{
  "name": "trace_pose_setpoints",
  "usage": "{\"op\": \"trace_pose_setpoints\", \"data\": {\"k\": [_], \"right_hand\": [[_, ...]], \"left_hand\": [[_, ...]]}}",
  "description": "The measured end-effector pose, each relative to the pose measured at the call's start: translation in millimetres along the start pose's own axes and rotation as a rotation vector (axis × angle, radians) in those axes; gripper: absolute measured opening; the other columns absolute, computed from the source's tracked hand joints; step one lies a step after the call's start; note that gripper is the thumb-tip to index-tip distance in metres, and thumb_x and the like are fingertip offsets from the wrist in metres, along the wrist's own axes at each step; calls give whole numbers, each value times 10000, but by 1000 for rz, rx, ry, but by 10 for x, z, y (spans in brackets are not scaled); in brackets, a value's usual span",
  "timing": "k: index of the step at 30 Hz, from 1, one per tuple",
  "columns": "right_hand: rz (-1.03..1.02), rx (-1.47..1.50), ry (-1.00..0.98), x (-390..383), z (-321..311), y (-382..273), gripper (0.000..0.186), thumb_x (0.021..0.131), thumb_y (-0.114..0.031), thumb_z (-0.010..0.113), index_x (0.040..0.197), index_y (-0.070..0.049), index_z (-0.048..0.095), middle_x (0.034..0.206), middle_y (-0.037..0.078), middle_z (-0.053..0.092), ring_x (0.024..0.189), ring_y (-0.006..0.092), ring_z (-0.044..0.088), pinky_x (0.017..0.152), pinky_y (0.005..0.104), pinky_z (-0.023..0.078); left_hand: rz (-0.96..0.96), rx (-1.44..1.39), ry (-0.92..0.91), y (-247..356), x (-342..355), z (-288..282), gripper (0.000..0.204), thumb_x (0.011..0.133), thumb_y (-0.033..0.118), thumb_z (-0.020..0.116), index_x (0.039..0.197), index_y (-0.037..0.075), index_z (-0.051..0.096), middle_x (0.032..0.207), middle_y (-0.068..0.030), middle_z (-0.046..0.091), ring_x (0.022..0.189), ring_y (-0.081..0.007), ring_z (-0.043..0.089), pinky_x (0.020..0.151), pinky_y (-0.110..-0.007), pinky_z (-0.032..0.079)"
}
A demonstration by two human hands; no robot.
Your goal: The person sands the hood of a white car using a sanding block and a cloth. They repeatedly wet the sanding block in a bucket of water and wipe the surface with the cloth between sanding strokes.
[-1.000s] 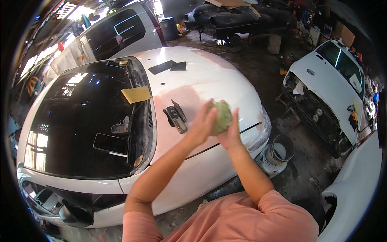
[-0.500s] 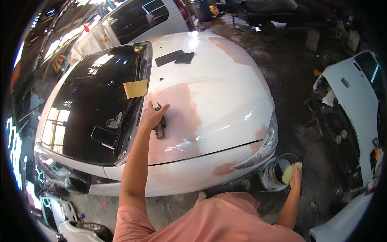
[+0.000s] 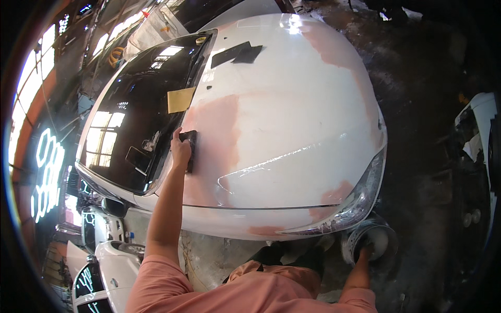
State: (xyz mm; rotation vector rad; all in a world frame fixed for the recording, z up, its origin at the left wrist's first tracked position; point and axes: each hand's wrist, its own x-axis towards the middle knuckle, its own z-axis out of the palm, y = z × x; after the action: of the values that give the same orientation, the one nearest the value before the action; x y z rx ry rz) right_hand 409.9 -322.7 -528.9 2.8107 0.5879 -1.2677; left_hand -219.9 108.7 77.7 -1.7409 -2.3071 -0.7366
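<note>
Inspecting, left to right: one head view, person leaning over a car bonnet.
Windscreen (image 3: 130,120): dark glass at far left; a yellow paper square (image 3: 181,99) lies at its lower edge, beside the bonnet.
Left hand (image 3: 181,151): arm stretched forward; grip closed around a black sanding block (image 3: 190,148), fingers wrapped over its near end.
Sanding block position: lying flat on the bonnet, near the windscreen edge, on a pink filler patch (image 3: 214,141).
Bonnet (image 3: 292,115): white, with further pink patches at the far right edge and along the front lip; two black sheets (image 3: 239,53) lie near its far end.
Headlight (image 3: 360,201): front right corner, just above the bucket.
Bucket (image 3: 373,242): on the floor below the front corner, pale inside.
Right hand (image 3: 365,254): lowered into the bucket; fingers hidden inside, so grip state cannot be told.
</note>
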Motion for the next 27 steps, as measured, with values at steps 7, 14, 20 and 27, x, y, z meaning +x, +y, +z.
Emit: {"op": "trace_pose_setpoints", "data": {"k": [7,14,20,27], "right_hand": [[-211,-410,35,764,399,413,670,1043,-413,523,1597,-56,404,1572,248,475,1402,453,502,1174,570,397],[-261,249,-54,-25,-578,425,643,1019,-307,562,1588,-53,406,1550,222,504,1379,417,537,1164,540,422],[-42,1518,-93,-1249,-1833,422,523,1038,-276,577,1512,-65,514,1464,153,597,1316,342,598,1119,481,474],[-585,1825,-171,-2614,-3329,-1062,507,1028,-340,645,1464,-94,569,1410,106,639,1260,291,644,1042,444,539]], "left_hand": [[116,1,123,490,-111,152,248,958,158,631,1160,57,732,1215,-239,651,1141,-400,624,1042,-438,479],[11,-123,-77,565,-176,90,408,870,307,829,1162,39,736,1136,-223,709,1109,-389,656,995,-448,499],[356,-167,-134,738,-126,105,352,872,260,812,1173,91,745,1157,-201,706,1127,-386,639,1012,-464,499],[563,-173,-240,552,-63,-141,266,891,226,768,1136,122,750,1170,-130,703,1162,-376,605,1026,-476,482]]}}
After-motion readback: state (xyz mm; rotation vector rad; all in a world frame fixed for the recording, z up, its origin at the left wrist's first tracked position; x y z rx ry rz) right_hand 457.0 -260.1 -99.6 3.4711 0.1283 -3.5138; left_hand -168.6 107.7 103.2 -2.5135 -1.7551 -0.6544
